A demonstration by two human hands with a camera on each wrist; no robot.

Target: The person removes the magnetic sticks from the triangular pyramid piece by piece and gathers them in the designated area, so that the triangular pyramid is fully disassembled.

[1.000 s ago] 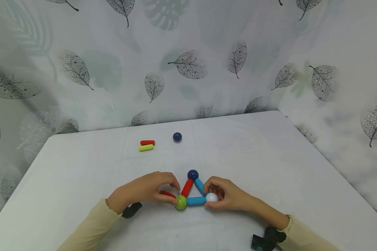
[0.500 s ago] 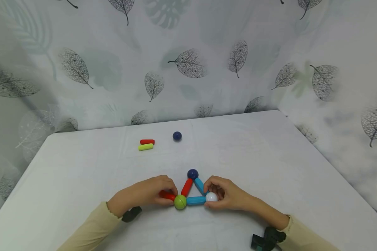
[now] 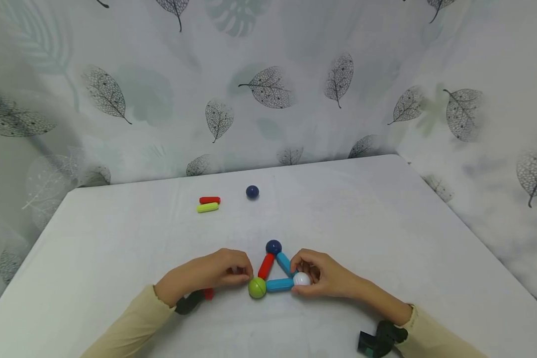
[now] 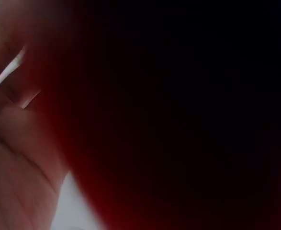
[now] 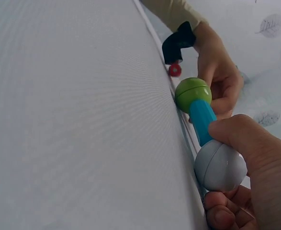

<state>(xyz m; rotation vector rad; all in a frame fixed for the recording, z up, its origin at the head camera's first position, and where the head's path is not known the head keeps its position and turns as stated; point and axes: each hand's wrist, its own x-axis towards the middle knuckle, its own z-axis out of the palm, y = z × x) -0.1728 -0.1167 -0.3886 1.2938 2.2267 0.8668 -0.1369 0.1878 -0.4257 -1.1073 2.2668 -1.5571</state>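
A flat triangle of magnetic sticks and balls lies on the table: a dark blue ball at the top, a green ball at lower left and a white ball at lower right. One red stick and two light blue sticks link them. My right hand grips the white ball, its thumb by the stick's end. Close beside the green ball, my left hand has loosely curled fingers, with nothing seen in them. Another red stick sits against the left wrist camera, its blur filling much of that view.
Farther back lie a loose red stick and a yellow-green stick, with a second dark blue ball to their right. A leaf-patterned cloth rises behind the white table.
The red stick that lay between my left fingers and the green ball has left them and now sits at the left wrist camera. My right hand stays on the white ball.
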